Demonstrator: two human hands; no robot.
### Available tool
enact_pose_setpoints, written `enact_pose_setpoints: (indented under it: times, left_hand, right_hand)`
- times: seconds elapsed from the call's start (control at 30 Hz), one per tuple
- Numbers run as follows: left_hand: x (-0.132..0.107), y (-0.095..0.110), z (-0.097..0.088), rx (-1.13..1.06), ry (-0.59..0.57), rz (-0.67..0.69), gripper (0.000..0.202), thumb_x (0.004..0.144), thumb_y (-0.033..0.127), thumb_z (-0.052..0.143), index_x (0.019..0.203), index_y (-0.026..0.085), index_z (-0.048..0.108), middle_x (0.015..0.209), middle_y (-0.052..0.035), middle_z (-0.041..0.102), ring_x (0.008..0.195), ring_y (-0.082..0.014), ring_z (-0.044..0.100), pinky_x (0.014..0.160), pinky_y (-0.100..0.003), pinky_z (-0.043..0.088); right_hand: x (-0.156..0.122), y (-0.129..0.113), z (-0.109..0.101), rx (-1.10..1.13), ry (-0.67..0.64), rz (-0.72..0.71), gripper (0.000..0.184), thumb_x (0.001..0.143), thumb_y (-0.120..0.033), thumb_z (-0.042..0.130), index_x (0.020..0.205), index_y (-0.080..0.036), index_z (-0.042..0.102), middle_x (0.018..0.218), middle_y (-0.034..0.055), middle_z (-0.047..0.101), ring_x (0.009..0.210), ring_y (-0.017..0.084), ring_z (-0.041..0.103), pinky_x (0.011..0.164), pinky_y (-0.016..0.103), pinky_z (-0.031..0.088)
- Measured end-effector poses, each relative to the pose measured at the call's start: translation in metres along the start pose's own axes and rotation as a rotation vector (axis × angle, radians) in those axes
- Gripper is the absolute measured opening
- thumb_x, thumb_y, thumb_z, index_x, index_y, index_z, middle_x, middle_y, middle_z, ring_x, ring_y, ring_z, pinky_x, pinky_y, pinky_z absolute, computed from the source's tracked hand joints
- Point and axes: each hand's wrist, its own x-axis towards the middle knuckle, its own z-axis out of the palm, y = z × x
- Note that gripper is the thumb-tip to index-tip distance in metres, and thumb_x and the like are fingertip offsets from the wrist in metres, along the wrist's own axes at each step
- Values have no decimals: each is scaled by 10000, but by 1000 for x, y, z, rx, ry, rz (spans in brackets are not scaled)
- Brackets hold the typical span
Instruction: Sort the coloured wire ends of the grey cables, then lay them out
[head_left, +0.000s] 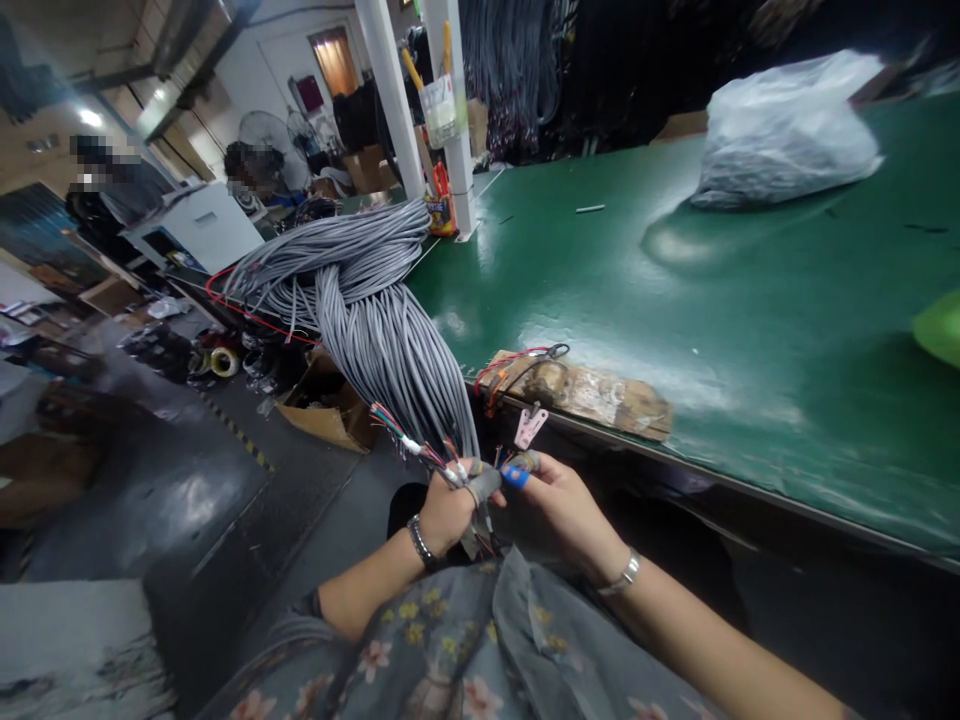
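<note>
A thick bundle of grey cables [405, 340] hangs over the table edge towards my lap, its ends stripped to thin coloured wires [391, 425]. My left hand [448, 512] is closed round some of these cable ends, with grey tape on its fingers. Close beside it, my right hand [561, 492] pinches at thin wires between thumb and forefinger; blue tape wraps one fingertip. The exact wire in that pinch is mostly hidden. Just above the right fingers, a pink clip [531, 427] sticks out from the table edge.
A taped wooden block [600, 395] lies along the edge of the green table [555, 270]. Further back are a white post [459, 150] and a stuffed plastic bag [787, 130]. On the floor to the left stands an open cardboard box [330, 410]. Other people are in the background.
</note>
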Motion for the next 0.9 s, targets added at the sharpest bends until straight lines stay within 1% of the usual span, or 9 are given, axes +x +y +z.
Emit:
enact_pose_setpoints:
  times: [0.07,0.17,0.27,0.4,0.5,0.6,0.7,0.8,0.9]
  left_hand:
    - [0,-3,3,-77,67,6,415,701,514,670,531,139,619,505,-34,584,492,-117,513,513,-235,410]
    - [1,-3,7,-162,137,7,429,671,512,687,469,147,586,463,-26,558,473,-116,503,509,-240,412]
    - [3,0,8,-219,164,-6,431,641,497,702,426,154,554,420,-14,521,437,-105,468,484,-237,390]
    - [5,2,7,-229,179,-31,427,628,477,698,399,158,528,377,-5,472,416,-96,438,471,-232,359]
    - [6,2,4,-226,183,-42,410,638,448,677,393,162,514,367,-2,460,393,-88,411,454,-229,326]
    - [6,3,2,-223,164,-49,376,636,403,669,393,164,511,360,1,462,376,-82,396,449,-229,305]
    - [6,5,2,-175,139,-47,357,625,369,680,387,161,514,367,0,474,387,-80,408,466,-227,317]
    - [6,5,4,-129,102,-86,353,608,385,701,400,162,521,376,6,475,384,-83,406,454,-228,321]
    - [7,3,4,-70,46,-109,355,616,403,703,419,167,526,385,11,478,382,-86,404,438,-228,320]
  right_hand:
    - [-2,1,0,-31,-12,-21,439,534,-546,790,604,-172,571,563,1,572,535,122,469,531,262,379]
    - [-4,4,0,-98,-39,-59,437,552,-563,776,602,-168,594,624,37,623,588,153,522,576,291,424]
    - [-6,7,0,-171,-63,-87,450,570,-590,753,625,-164,620,661,54,652,612,169,547,596,306,445]
    - [-7,6,-1,-275,-91,-113,452,612,-608,713,634,-166,622,616,30,626,578,152,526,570,290,440]
    - [-8,1,-6,-290,-171,-104,468,626,-633,688,665,-172,621,640,23,618,595,151,524,592,292,446]
    - [-7,-4,-16,-235,-234,-56,483,610,-642,700,702,-174,626,650,13,598,598,133,496,597,277,430]
    - [-5,-6,-25,-121,-175,27,495,590,-632,723,754,-175,629,677,5,581,588,111,467,577,258,406]
    - [-2,-8,-25,-18,-97,110,548,546,-608,761,863,-180,632,792,21,612,645,116,503,598,255,416]
    - [1,-12,-18,-55,-90,127,556,509,-574,791,856,-171,628,777,22,625,658,127,522,603,259,416]
